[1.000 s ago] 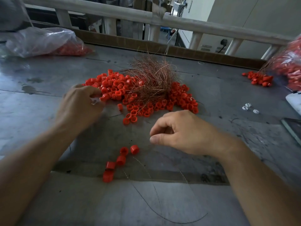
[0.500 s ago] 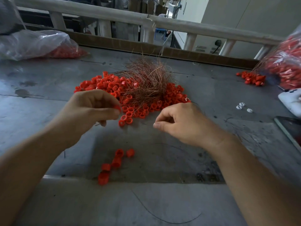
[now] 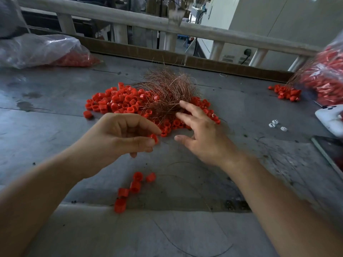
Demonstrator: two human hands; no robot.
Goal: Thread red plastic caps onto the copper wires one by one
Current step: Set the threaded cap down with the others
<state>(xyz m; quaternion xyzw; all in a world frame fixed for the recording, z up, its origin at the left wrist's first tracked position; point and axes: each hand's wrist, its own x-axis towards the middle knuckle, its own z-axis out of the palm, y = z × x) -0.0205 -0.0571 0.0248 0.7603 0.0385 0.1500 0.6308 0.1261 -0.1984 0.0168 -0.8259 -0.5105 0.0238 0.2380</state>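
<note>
Left hand (image 3: pixel 118 138) fingers (image 3: pixel 144 125) pinch 1 red cap (image 3: pixel 154 139) between thumb and forefinger. Right hand (image 3: pixel 206 134), at 3 o'clock of it, has fingers (image 3: pixel 185 106) spread apart and empty, tips at the near edge of the copper wire bundle (image 3: pixel 167 89). The bundle lies on the cap pile (image 3: pixel 115 101), 12 o'clock on the desk (image 3: pixel 46 130). The step is probably fetching a wire. Next, 1 strand must be teased free and aimed through the cap.

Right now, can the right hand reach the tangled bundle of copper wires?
Probably yes: the right hand is open, its fingertips at the near edge of the tangled copper wire bundle, nothing between them. The left hand, pinching a red plastic cap, sits clear.
</note>
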